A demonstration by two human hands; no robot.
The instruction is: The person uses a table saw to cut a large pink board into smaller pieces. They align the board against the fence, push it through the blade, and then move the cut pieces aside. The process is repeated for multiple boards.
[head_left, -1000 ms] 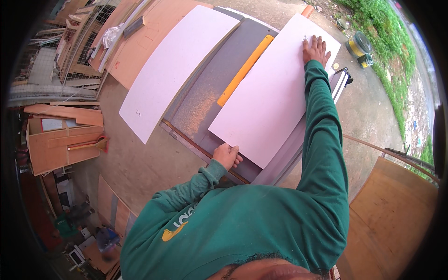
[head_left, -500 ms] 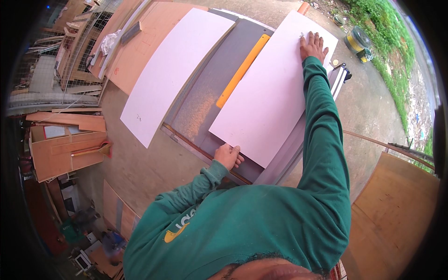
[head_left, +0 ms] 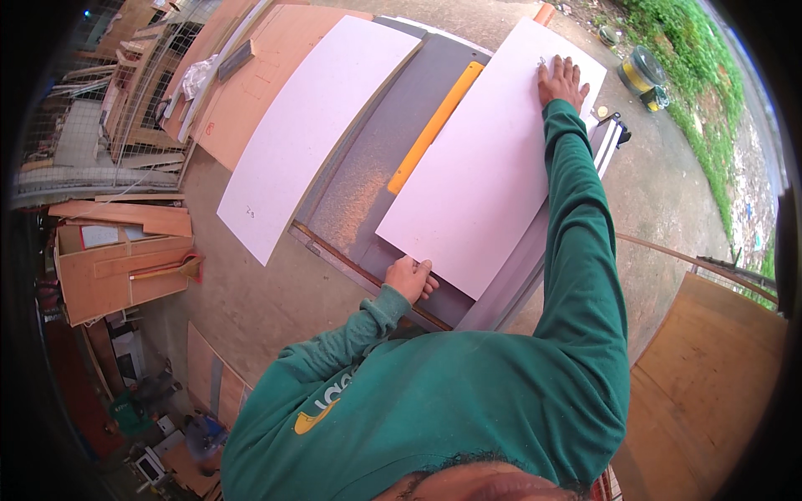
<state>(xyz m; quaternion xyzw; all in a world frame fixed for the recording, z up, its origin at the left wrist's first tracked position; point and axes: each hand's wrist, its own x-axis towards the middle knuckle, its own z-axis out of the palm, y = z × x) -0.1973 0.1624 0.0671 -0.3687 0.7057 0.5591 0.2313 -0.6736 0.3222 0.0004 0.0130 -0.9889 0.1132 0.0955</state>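
Note:
A white rectangular board [head_left: 493, 159] lies slanted across the grey table of what looks like a table saw [head_left: 368, 167]. My right hand [head_left: 563, 82] rests flat on its far right corner, fingers spread. At the board's near left edge, my left hand [head_left: 409, 279] has its fingers curled and its thumb against the rim. Left of the board, a long yellow strip [head_left: 434, 125] stands out from the table, with sawdust [head_left: 355, 204] scattered by its near end. A second white board [head_left: 317, 125] lies along the table's left side.
Brown wooden sheets [head_left: 267, 67] extend at the far left, with a small dark block [head_left: 236, 61] on them. A wooden cabinet piece [head_left: 125, 271] stands on the left floor. To the right are a bucket [head_left: 641, 71] near grass and a large brown panel [head_left: 710, 384].

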